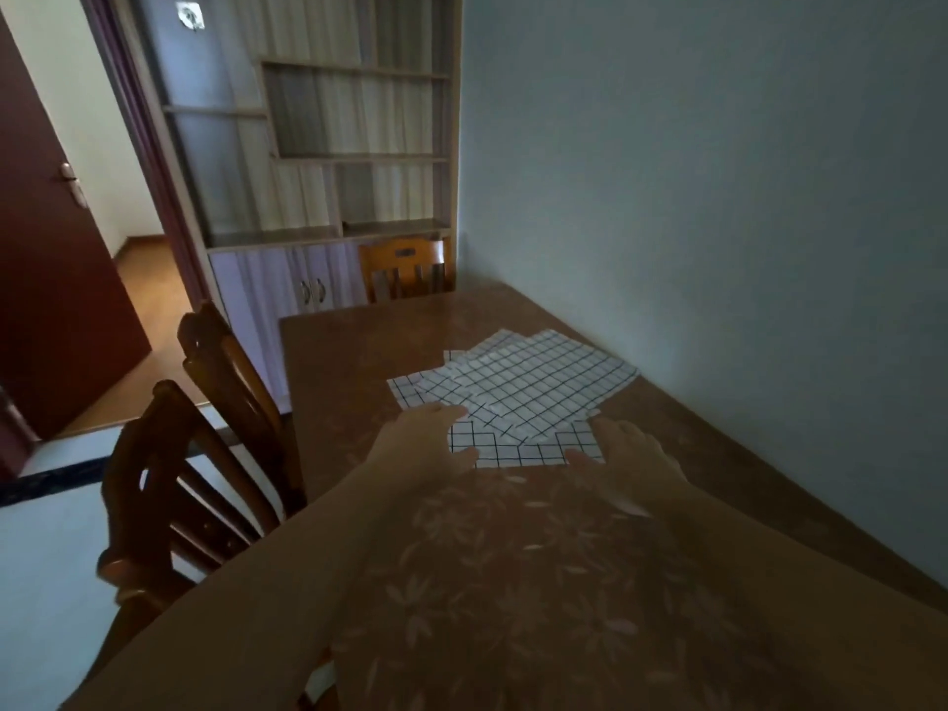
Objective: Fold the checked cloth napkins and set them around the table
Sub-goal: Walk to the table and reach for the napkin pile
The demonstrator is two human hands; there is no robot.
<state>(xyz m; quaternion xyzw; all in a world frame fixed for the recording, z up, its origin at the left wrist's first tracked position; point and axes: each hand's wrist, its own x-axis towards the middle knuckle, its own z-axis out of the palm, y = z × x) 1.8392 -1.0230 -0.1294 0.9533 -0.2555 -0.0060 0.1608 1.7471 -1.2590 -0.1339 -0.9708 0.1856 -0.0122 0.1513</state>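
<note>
Several white napkins with a dark checked grid (518,387) lie spread and overlapping on the brown flower-patterned table (513,582), toward its far right side. My left hand (428,438) rests flat on the near left corner of the nearest napkin, fingers apart. My right hand (623,446) lies on that napkin's near right edge, thumb pointing inward, fingers spread. Neither hand has lifted any cloth. Both forearms stretch across the table from the lower edge of the view.
Two wooden chairs (205,454) stand along the table's left side, and another chair (405,269) stands at the far end. A shelf unit with cupboards (328,197) is behind it. The wall (718,197) runs close along the table's right edge. An open door (51,248) is at left.
</note>
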